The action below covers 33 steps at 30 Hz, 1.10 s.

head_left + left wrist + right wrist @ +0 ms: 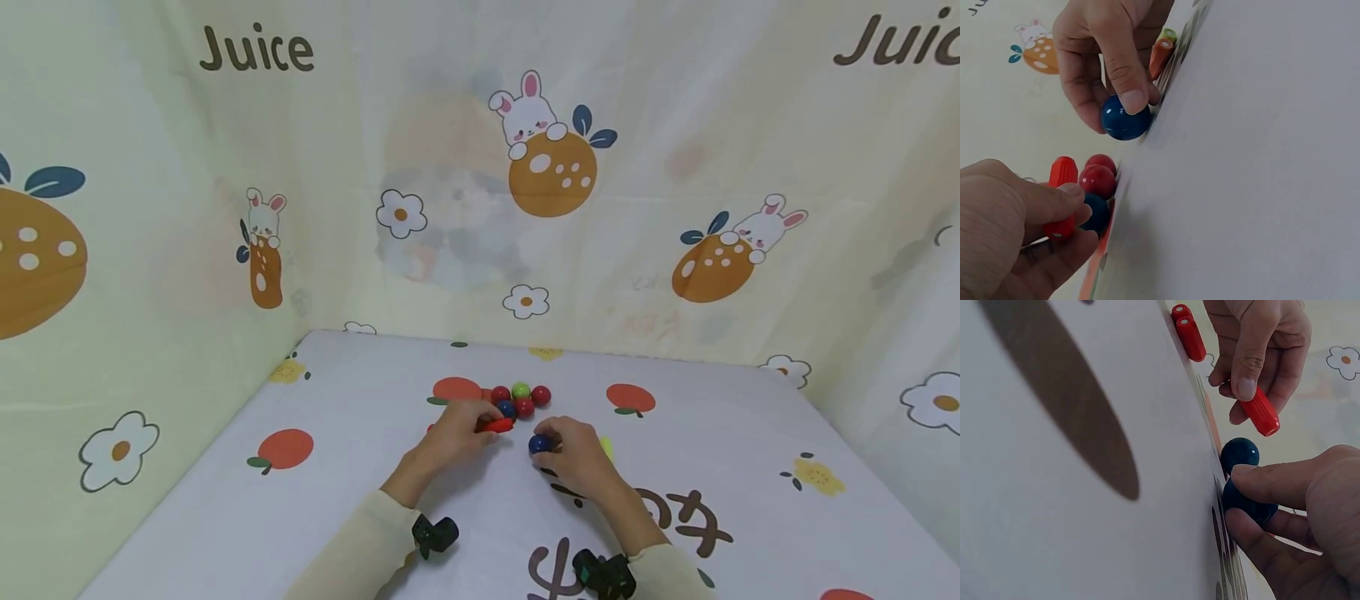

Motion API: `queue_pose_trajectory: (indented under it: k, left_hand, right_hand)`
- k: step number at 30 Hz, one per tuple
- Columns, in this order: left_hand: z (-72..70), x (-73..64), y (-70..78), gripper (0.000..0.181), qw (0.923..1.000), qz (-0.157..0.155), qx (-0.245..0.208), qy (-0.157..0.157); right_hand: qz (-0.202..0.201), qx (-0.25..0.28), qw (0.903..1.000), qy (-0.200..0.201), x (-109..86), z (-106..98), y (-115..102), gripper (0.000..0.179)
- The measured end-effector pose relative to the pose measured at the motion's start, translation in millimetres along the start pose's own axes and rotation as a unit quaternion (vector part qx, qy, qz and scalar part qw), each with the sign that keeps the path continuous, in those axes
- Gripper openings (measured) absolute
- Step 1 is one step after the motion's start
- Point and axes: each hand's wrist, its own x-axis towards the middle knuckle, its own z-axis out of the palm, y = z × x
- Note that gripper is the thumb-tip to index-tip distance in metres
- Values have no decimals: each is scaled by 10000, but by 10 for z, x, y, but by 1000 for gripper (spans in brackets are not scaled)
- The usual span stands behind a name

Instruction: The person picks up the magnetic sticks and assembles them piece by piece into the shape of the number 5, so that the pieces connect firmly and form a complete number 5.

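Observation:
My left hand (456, 429) pinches a short red ridged rod (498, 426) between thumb and fingers, raised over the cloth. To its right, my right hand (579, 457) grips a shiny blue ball (539, 444), thumb on one side and fingers on the other, close over the cloth. Just beyond the left hand sits a tight cluster of balls: a green ball (521, 390), red balls, among them one at the right (542, 395), and another blue ball (506, 409). In the left wrist view, the left hand's fingertips overlap that second blue ball (1096, 211).
Two more red rods (1191, 339) lie left of the left hand. An orange rod (1160, 57) and a green one (1169, 35) lie beyond the right hand. The white cloth (360, 467) has printed fruit and lettering; patterned curtains (450, 250) stand behind and beside it.

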Motion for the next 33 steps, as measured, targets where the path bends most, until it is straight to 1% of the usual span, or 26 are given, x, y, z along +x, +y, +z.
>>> queue_pose_trajectory:
  k: [5, 10, 14, 19, 22, 25, 29, 33]
  left_hand:
    - [49, 4, 13, 21, 9999, -48, 97, -120]
    - [73, 10, 58, 24, 9994, -120, 215, -229]
    - [104, 20, 75, 24, 9993, -156, 207, -273]
    - [159, 44, 48, 23, 9989, -188, 140, -403]
    - [180, 52, 41, 21, 9988, -165, 127, -438]
    - [197, 62, 43, 20, 9986, -88, 243, -451]
    - [210, 70, 56, 21, 9981, -121, 361, -492]
    - [208, 65, 73, 21, 9978, -189, 369, -515]
  right_hand:
    - [13, -38, 10000, 89, -13, 10, 16, 34]
    - [-11, -4, 9999, 156, -22, 27, 38, 35]
    - [-83, 27, 9997, 212, -14, 45, 45, 35]
    - [-86, 61, 9997, 215, -12, 53, 52, 35]
    - [-117, 86, 9997, 216, -13, 54, 52, 35]
    - [-146, 108, 9996, 225, -10, 51, 53, 36]
    - [-146, 124, 9995, 234, -7, 46, 59, 35]
    - [-133, 133, 9996, 225, -7, 46, 63, 35]
